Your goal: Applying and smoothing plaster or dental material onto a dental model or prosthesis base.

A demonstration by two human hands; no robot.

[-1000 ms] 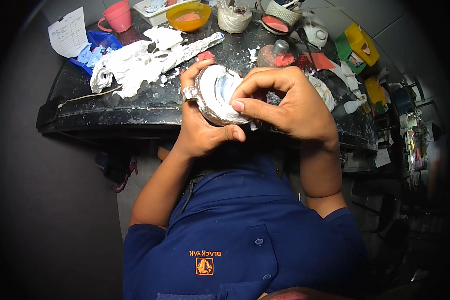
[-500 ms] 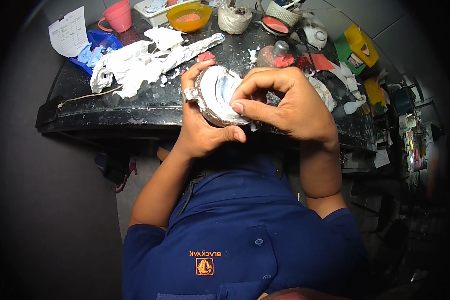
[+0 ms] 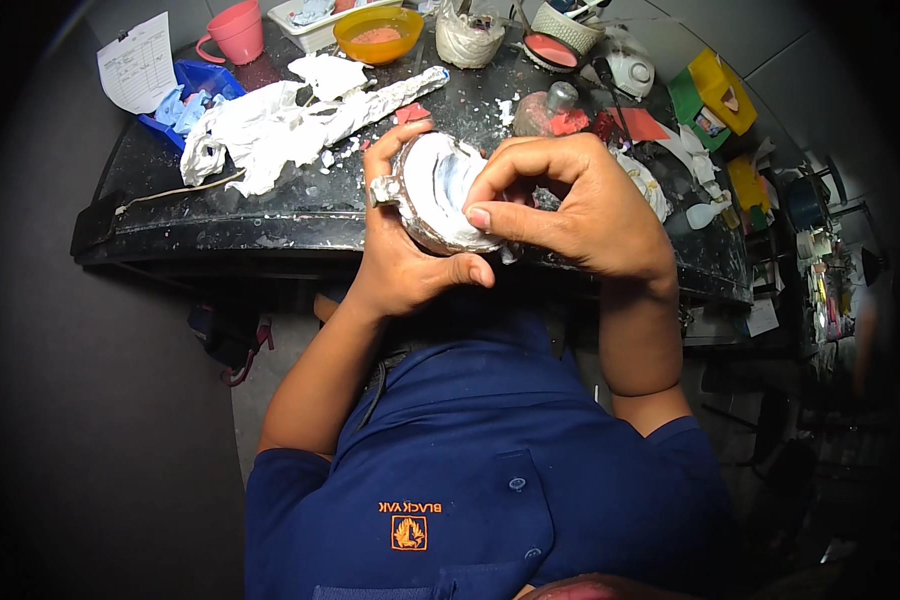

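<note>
Over the bench edge: your two hands meet around one piece.
Left hand (image 3: 405, 265): curled shut under the plaster-caked metal mould (image 3: 435, 192), cupping it from below.
Mould: tilted, hollow facing you, raised off the bench.
Right hand (image 3: 570, 205): nearer the hollow, fingers bent, thumb pressing its rim.
Surface: dark worktop (image 3: 270, 215), plaster-spattered.
Room: crumpled white wrap (image 3: 270, 125), orange bowl (image 3: 378, 35) behind.

A curved, horseshoe-shaped metal tray (image 3: 432, 195), crusted with white plaster, is held tilted above the near edge of the dark worktop. Its hollow shows pale blue-white material, and its small handle points left.
</note>
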